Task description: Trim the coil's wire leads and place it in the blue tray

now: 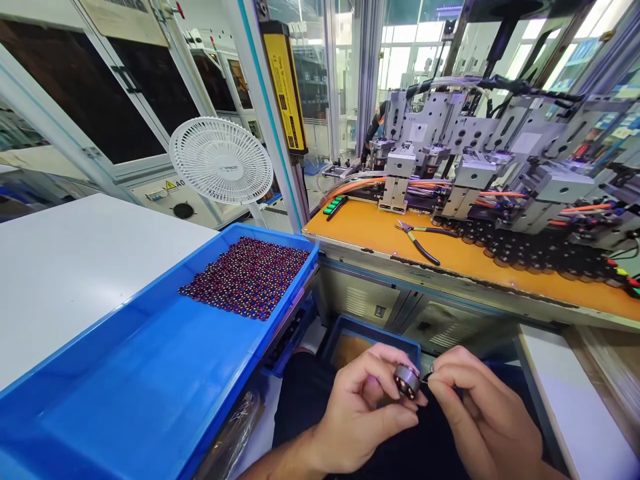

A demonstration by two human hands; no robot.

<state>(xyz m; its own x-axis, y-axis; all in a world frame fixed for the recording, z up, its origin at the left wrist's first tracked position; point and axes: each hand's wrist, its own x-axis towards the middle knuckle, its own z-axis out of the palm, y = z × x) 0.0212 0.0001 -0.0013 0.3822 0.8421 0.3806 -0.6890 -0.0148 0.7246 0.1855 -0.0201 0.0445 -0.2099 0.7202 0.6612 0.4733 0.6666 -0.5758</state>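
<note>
My left hand (367, 407) grips a small dark round metal part (407, 381) between thumb and fingers, above my lap. Its rim is grey, and copper-coloured spots show on its face; it resembles a motor stator. My right hand (483, 407) is close beside it on the right, thumb and forefinger pinched together. A thin dark piece, perhaps a wire or tool tip, runs from that pinch to the part's edge. What it is remains hidden by the fingers.
A blue tray (150, 373) on my left holds many small dark parts (250, 277) at its far end. Pliers (420, 241) lie on the orange bench (365, 230) below a row of machine fixtures (470, 170). A white fan (223, 160) stands behind; a blue bin (345, 323) sits low ahead.
</note>
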